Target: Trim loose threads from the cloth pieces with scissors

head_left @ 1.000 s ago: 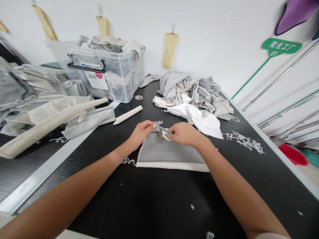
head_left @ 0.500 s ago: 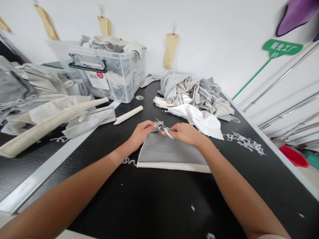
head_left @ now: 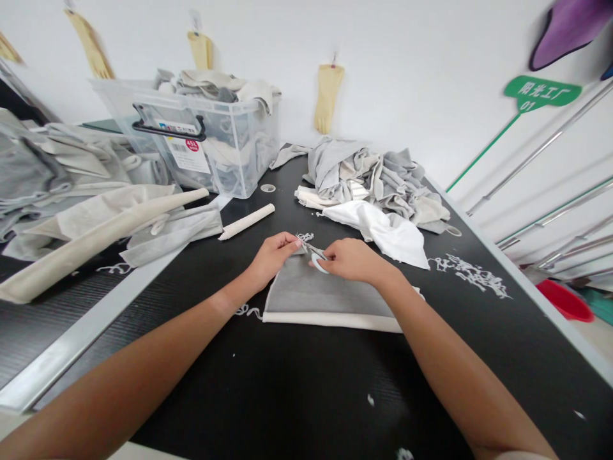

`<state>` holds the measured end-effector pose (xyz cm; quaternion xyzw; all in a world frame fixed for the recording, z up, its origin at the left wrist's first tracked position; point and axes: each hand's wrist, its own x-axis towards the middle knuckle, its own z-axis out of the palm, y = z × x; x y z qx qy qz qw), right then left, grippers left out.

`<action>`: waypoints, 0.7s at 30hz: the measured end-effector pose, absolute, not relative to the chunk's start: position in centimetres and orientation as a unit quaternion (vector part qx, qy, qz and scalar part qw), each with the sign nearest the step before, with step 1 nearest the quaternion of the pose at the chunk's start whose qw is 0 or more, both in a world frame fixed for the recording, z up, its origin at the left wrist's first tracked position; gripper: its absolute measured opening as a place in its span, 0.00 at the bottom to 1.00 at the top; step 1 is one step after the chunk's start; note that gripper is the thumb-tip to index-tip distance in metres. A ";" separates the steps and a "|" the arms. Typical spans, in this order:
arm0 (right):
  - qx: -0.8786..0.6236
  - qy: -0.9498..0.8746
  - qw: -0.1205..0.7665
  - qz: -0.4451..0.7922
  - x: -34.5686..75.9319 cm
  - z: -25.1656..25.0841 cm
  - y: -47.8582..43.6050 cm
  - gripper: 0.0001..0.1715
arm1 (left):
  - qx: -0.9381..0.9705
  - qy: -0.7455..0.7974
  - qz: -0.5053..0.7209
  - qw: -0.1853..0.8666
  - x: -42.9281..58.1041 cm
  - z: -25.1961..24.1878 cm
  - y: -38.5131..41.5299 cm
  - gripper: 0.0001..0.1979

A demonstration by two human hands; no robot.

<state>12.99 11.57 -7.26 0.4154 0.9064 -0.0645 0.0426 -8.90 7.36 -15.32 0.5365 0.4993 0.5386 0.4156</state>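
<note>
A grey cloth (head_left: 320, 291) with a cream band along its near edge lies flat on the black table in front of me. At its far left corner my left hand (head_left: 276, 252) pinches the cloth, fingertips closed. Loose threads (head_left: 305, 237) stick out just beyond those fingertips. My right hand (head_left: 352, 259) is closed on scissors (head_left: 318, 260) with pale handles, their blades pointing left at the threads near my left fingers. Whether the blades touch a thread is too small to tell. More thread trails from the cloth's near left corner.
A clear plastic box (head_left: 244, 150) full of cloths stands at the back left. Behind the cloth is a heap of grey and white cloths (head_left: 383, 185). Cut threads (head_left: 474, 276) lie on the right, a cream roll (head_left: 248, 221) on the left. Folded cloths (head_left: 86, 166) fill the far left.
The scissors have turned in my right hand, their handle loop now lower and the blades more level. My left hand keeps its pinch in nearly the same place.
</note>
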 end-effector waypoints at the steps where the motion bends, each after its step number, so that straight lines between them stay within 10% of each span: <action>1: 0.414 0.908 0.038 -0.058 13.0 -7.2 11.5 0.39 | 0.535 0.500 0.539 0.416 -8.9 -15.3 7.4 0.15; 21: 0.436 0.866 -0.005 -0.243 13.4 -6.8 12.2 0.44 | 0.543 0.490 0.532 0.427 -8.8 -15.5 7.4 0.19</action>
